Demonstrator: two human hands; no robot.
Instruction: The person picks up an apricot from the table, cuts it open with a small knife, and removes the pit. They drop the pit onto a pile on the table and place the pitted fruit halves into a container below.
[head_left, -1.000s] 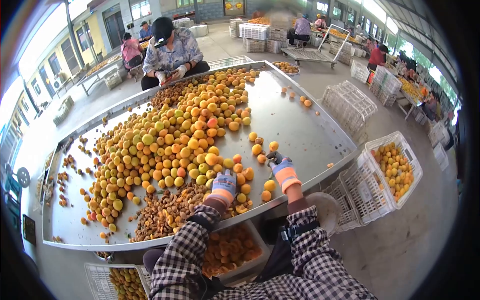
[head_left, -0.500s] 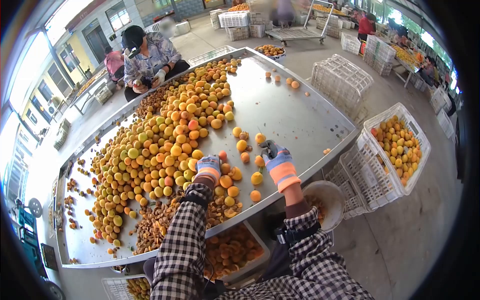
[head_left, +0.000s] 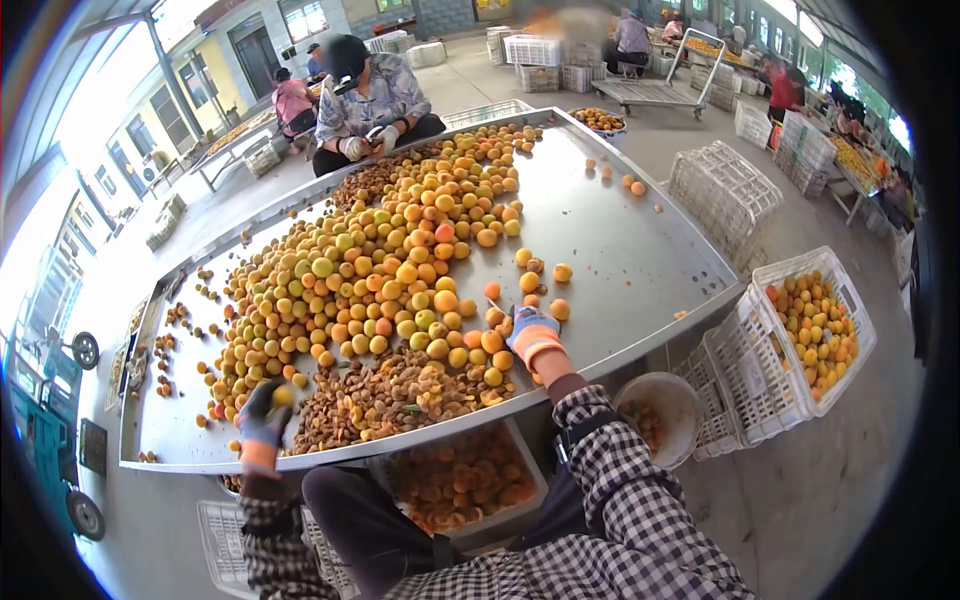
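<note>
My left hand (head_left: 264, 425), in a blue and orange glove with dark fingers, is at the table's front left, somewhat blurred. Its fingers are closed around a yellow apricot (head_left: 284, 396). A heap of brown apricot pits (head_left: 385, 405) lies just right of it. Toward the middle, my right hand (head_left: 535, 333), gloved alike, reaches down among loose apricots (head_left: 490, 341) at the edge of the big apricot pile (head_left: 370, 265). Its fingers are curled together, and what they hold, if anything, is hidden.
The metal table (head_left: 620, 270) has a raised rim. Below its front edge sits a bin of apricot halves (head_left: 465, 480). At the right stand a white bucket (head_left: 685, 425) and a crate of apricots (head_left: 860, 320). A co-worker (head_left: 370, 100) sits across the table.
My left hand has moved from the pile to the front left, with an apricot in it. My right hand has shifted left toward the loose apricots. The view has turned slightly.
</note>
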